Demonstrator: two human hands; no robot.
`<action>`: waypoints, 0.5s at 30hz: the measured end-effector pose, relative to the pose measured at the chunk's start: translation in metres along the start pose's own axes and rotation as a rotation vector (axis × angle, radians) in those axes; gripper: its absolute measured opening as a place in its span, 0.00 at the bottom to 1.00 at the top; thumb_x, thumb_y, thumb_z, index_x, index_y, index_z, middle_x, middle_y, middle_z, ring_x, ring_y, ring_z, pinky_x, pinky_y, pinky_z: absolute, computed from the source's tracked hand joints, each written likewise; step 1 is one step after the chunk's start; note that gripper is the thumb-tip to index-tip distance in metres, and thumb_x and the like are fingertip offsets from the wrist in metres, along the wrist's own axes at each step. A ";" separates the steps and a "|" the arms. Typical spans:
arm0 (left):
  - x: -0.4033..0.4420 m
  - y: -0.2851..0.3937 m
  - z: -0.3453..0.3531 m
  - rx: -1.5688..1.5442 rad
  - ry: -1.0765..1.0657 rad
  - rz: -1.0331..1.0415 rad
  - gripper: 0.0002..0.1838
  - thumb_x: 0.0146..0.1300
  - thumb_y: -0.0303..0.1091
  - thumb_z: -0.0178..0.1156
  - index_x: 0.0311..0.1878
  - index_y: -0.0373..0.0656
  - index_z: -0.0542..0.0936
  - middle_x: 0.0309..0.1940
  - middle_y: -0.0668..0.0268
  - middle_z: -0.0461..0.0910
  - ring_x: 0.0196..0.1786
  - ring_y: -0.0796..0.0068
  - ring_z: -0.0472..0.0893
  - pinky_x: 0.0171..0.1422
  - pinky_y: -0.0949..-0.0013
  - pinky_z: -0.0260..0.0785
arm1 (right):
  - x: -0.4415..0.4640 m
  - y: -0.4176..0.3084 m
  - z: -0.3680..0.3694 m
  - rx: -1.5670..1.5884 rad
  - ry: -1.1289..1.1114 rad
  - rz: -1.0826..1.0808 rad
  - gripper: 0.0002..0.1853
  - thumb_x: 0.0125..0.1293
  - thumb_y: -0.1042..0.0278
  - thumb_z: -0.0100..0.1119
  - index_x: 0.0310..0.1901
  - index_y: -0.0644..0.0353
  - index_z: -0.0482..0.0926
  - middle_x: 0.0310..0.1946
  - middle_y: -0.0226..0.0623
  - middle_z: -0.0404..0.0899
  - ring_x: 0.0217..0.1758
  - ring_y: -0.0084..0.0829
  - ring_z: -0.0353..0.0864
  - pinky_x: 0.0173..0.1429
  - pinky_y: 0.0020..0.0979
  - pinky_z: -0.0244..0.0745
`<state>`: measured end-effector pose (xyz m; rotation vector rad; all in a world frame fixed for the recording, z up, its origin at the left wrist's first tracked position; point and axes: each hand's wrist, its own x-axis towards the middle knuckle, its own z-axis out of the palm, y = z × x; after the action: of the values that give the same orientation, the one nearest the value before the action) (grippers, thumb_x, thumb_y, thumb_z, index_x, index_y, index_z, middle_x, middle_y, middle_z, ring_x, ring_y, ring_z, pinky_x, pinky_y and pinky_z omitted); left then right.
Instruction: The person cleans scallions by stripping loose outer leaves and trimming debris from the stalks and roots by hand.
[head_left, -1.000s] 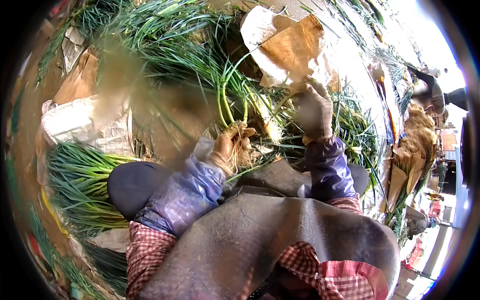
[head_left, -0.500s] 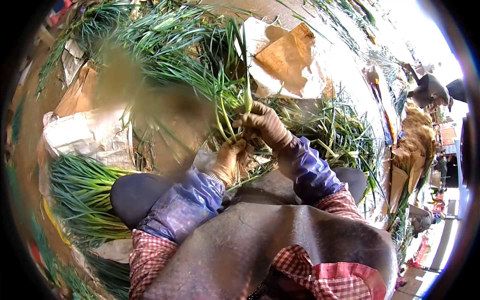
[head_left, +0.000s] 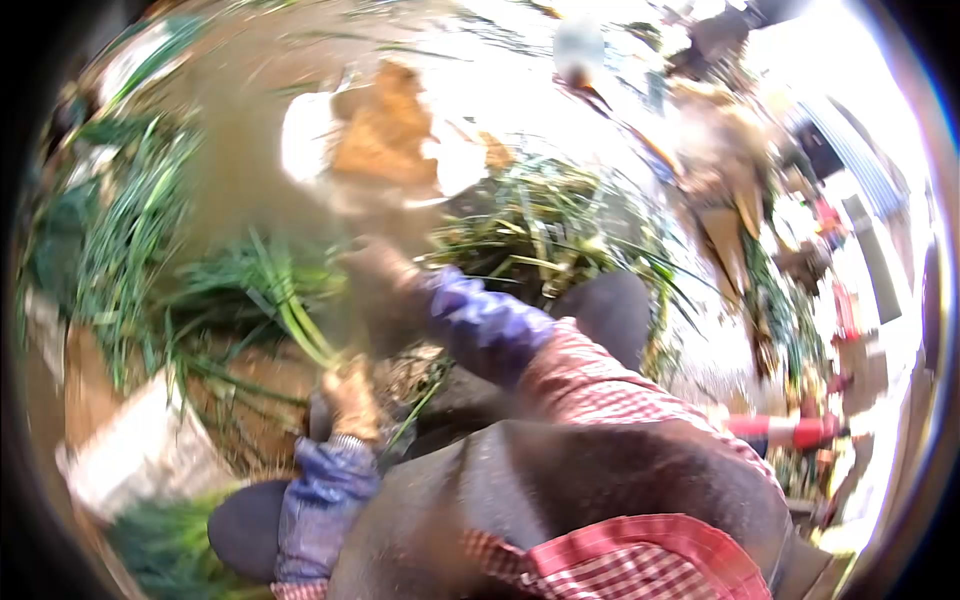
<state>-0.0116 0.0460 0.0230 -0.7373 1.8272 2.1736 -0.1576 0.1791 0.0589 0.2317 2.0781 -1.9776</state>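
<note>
Holding the green stalks (head_left: 308, 333) low, left of centre in the frame, my left hand (head_left: 351, 400) needs a snug, uncrushing grip; my right hand (head_left: 385, 280) blurs near the middle, and I cannot tell its grip.

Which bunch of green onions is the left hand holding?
The small bunch in front, with its yellow-green stems gripped in the left hand. The wider bunch lies beside the left knee, with no hand on it.
</note>
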 end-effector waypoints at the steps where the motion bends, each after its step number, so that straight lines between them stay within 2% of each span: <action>1: 0.002 -0.003 0.001 0.035 0.053 0.050 0.14 0.58 0.29 0.61 0.46 0.37 0.73 0.37 0.65 0.75 0.38 0.74 0.73 0.44 0.68 0.68 | 0.001 0.006 -0.002 -0.026 0.039 -0.026 0.12 0.56 0.63 0.60 0.36 0.63 0.75 0.26 0.41 0.76 0.29 0.35 0.75 0.33 0.36 0.71; 3: 0.006 -0.004 -0.003 -0.042 -0.023 0.082 0.13 0.58 0.26 0.61 0.46 0.38 0.73 0.35 0.67 0.75 0.36 0.76 0.74 0.43 0.73 0.68 | 0.012 0.018 0.007 -0.549 0.160 -0.194 0.14 0.59 0.57 0.57 0.36 0.61 0.77 0.33 0.47 0.77 0.35 0.46 0.77 0.43 0.40 0.71; 4: 0.002 0.000 0.001 -0.098 0.010 0.092 0.11 0.59 0.24 0.60 0.45 0.39 0.72 0.30 0.68 0.76 0.28 0.81 0.72 0.33 0.78 0.67 | -0.004 0.000 0.009 -0.676 0.209 -0.270 0.13 0.58 0.58 0.57 0.35 0.60 0.77 0.35 0.47 0.77 0.37 0.46 0.76 0.43 0.40 0.71; 5: 0.000 0.003 0.002 -0.095 0.003 0.098 0.11 0.59 0.24 0.60 0.45 0.39 0.72 0.30 0.68 0.76 0.28 0.81 0.72 0.33 0.78 0.67 | -0.015 -0.006 0.010 -0.808 0.253 -0.351 0.11 0.58 0.59 0.57 0.33 0.59 0.77 0.36 0.46 0.77 0.38 0.46 0.76 0.43 0.41 0.71; 7: -0.006 0.014 0.006 -0.186 0.052 -0.069 0.09 0.60 0.26 0.60 0.42 0.41 0.72 0.26 0.70 0.76 0.21 0.84 0.69 0.22 0.80 0.61 | -0.017 -0.007 0.002 -0.907 0.341 -0.800 0.09 0.53 0.62 0.58 0.30 0.58 0.77 0.37 0.44 0.76 0.38 0.46 0.75 0.42 0.43 0.71; 8: -0.008 0.021 0.008 -0.195 0.095 -0.112 0.08 0.60 0.29 0.60 0.40 0.44 0.72 0.23 0.70 0.75 0.16 0.86 0.65 0.16 0.81 0.54 | -0.021 -0.011 0.002 -0.716 0.255 -0.769 0.05 0.54 0.70 0.54 0.32 0.58 0.77 0.35 0.39 0.75 0.39 0.37 0.74 0.42 0.37 0.72; 9: -0.012 0.028 0.009 -0.205 0.091 -0.142 0.07 0.60 0.32 0.61 0.39 0.46 0.72 0.24 0.71 0.75 0.15 0.85 0.64 0.16 0.82 0.54 | -0.023 -0.013 0.005 -0.522 0.158 -0.727 0.07 0.55 0.77 0.50 0.33 0.59 0.77 0.34 0.33 0.75 0.39 0.29 0.73 0.43 0.31 0.72; 11: -0.013 0.031 0.003 -0.231 0.056 -0.195 0.10 0.60 0.36 0.61 0.42 0.46 0.73 0.26 0.71 0.76 0.18 0.85 0.66 0.16 0.81 0.56 | -0.032 -0.012 0.013 -0.021 -0.133 -0.344 0.06 0.60 0.67 0.53 0.33 0.59 0.77 0.32 0.29 0.74 0.37 0.25 0.72 0.41 0.29 0.72; 12: -0.003 0.020 -0.001 -0.338 0.030 -0.239 0.12 0.60 0.38 0.60 0.44 0.46 0.74 0.27 0.71 0.76 0.21 0.84 0.69 0.19 0.80 0.60 | -0.037 -0.012 0.018 0.203 -0.188 -0.132 0.09 0.63 0.62 0.54 0.33 0.59 0.77 0.32 0.28 0.74 0.35 0.24 0.72 0.41 0.28 0.72; 13: 0.007 0.006 -0.006 -0.448 0.008 -0.278 0.14 0.61 0.40 0.59 0.46 0.46 0.74 0.28 0.71 0.77 0.25 0.82 0.71 0.23 0.79 0.64 | -0.046 -0.018 0.019 0.108 -0.183 -0.135 0.11 0.63 0.59 0.56 0.35 0.59 0.78 0.32 0.28 0.75 0.34 0.23 0.74 0.39 0.27 0.73; 14: 0.011 0.004 -0.007 -0.475 0.009 -0.214 0.14 0.61 0.41 0.59 0.47 0.45 0.75 0.28 0.70 0.77 0.28 0.81 0.73 0.28 0.77 0.66 | -0.047 -0.014 0.016 -0.028 -0.317 -0.287 0.11 0.63 0.60 0.58 0.33 0.60 0.77 0.27 0.27 0.76 0.30 0.20 0.72 0.34 0.26 0.70; 15: 0.011 0.003 -0.006 -0.501 0.007 -0.151 0.15 0.61 0.42 0.58 0.47 0.44 0.75 0.28 0.69 0.78 0.31 0.79 0.75 0.33 0.76 0.69 | -0.052 -0.013 0.014 -0.158 -0.431 -0.293 0.10 0.63 0.61 0.58 0.34 0.59 0.78 0.26 0.27 0.77 0.29 0.19 0.73 0.32 0.25 0.69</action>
<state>-0.0214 0.0380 0.0196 -0.9390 1.1822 2.5452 -0.1106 0.1676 0.0864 -0.5130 2.0446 -1.7916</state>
